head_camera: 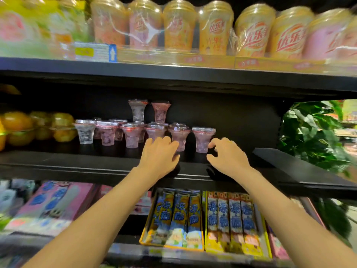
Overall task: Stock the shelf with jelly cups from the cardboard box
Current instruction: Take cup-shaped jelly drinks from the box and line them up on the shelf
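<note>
Several clear jelly cups with pink filling stand in rows on the black middle shelf (96,159); two more are stacked at the back (138,110). My left hand (160,153) reaches onto the shelf with curled fingers, hiding the base of one cup (155,130) and touching the side of the cup beside it (179,137). Whether it grips either one is unclear. My right hand (227,155) hovers just right of the rightmost cup (203,139), thumb and fingers apart, holding nothing. The cardboard box is out of view.
Orange fruit cups (38,126) fill the shelf's left end. Tall wrapped drink cups (216,28) line the shelf above. Jelly stick packs (228,219) and pink boxes (58,204) sit below. A green plant (313,136) stands beyond the shelf's right end.
</note>
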